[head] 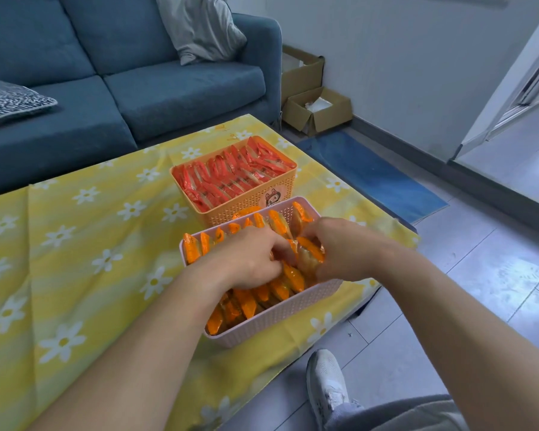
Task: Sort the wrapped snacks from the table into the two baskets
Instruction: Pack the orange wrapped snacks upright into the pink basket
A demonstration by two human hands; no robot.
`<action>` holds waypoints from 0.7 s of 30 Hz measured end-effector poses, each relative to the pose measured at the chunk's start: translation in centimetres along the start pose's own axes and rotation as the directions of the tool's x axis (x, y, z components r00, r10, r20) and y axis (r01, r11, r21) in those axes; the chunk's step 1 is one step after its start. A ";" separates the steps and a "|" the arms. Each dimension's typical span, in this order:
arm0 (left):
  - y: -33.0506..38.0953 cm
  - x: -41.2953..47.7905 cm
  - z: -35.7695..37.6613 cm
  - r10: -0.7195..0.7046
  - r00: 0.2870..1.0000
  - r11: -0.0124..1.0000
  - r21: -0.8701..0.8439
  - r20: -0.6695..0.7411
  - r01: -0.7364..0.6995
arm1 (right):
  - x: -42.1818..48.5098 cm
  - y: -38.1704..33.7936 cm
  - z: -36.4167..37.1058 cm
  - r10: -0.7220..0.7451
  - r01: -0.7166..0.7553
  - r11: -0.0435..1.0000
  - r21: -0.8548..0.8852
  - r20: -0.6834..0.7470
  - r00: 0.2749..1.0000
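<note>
Two baskets sit on the counter (91, 244), which has a yellow flower cloth on it. The far one, the orange basket (231, 216), is full of red snacks (231, 175). The near one, the pink basket (280, 318), holds the orange snacks (246, 301), which stand on their edges in rows, side by side. Both hands are down inside the pink basket. The left hand (249, 259) has its fingers curled in among the orange snacks and grips some. The right hand (339, 247) has its fingers curled round a few more. The snacks they hold sit right between the two hands, near the middle of the basket, with the right hand on the side by the counter's edge. I see no loose snacks on the cloth, so the sorting looks almost done. Next, I think, these snacks get pushed straight down into their row.
</note>
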State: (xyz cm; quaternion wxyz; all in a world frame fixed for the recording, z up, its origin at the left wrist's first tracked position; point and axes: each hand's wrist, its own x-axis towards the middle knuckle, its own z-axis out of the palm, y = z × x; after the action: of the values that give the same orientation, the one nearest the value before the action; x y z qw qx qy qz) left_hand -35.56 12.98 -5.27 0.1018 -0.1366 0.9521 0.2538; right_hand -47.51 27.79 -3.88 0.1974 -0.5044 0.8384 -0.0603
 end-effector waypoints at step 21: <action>0.7 0.7 0.7 -0.019 0.978 0.967 -0.254 -0.210 -0.036 | 0.9 1.4 -0.2 0.003 -0.013 0.986 -0.168 -0.062 0.998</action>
State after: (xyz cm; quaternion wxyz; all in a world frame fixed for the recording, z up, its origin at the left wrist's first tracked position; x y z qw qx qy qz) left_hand -36.34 13.73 -5.73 -0.0191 -0.1707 0.9172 0.3594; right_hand -49.12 27.70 -4.36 0.1282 -0.5137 0.8483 -0.0039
